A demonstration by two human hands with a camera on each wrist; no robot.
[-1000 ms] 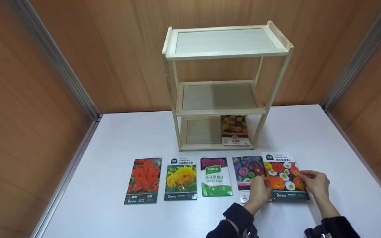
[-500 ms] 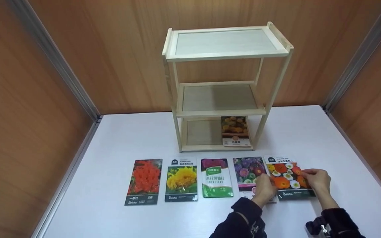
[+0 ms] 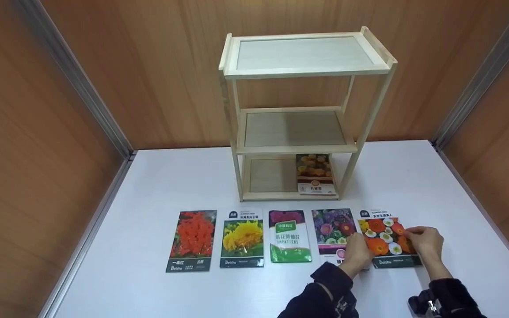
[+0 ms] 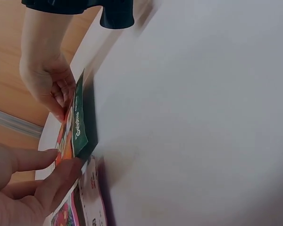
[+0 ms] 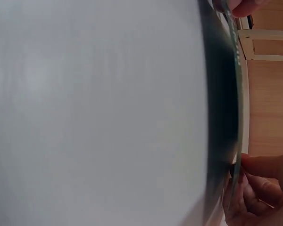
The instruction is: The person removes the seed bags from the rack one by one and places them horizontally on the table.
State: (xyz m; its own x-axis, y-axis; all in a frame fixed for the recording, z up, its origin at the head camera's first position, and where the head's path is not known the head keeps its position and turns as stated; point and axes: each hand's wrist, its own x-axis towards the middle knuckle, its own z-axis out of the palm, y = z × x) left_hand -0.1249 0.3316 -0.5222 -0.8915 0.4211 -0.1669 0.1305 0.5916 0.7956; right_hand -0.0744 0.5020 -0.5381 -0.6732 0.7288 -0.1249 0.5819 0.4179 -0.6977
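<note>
A flower seed packet with orange and white blooms lies at the right end of a row on the white table. My right hand pinches its right edge, thumb on the face and fingers beneath. My left hand holds its lower left edge; in the head view this hand covers that corner. The right wrist view shows the packet's near edge standing a little off the table, with a dark shadow below. Just left of it, partly behind my left hand, is a purple-flower seed packet.
Further left lie a green-and-white packet, a yellow-flower packet and a red-flower packet. Behind stands a three-tier wooden shelf, with a brown-and-orange packet on its bottom tier. Wood-grain panels enclose the table.
Both hands have shifted the orange-and-white seed packet slightly right and nearer, off the purple-flower packet's edge. Over the last half second it has barely moved.
</note>
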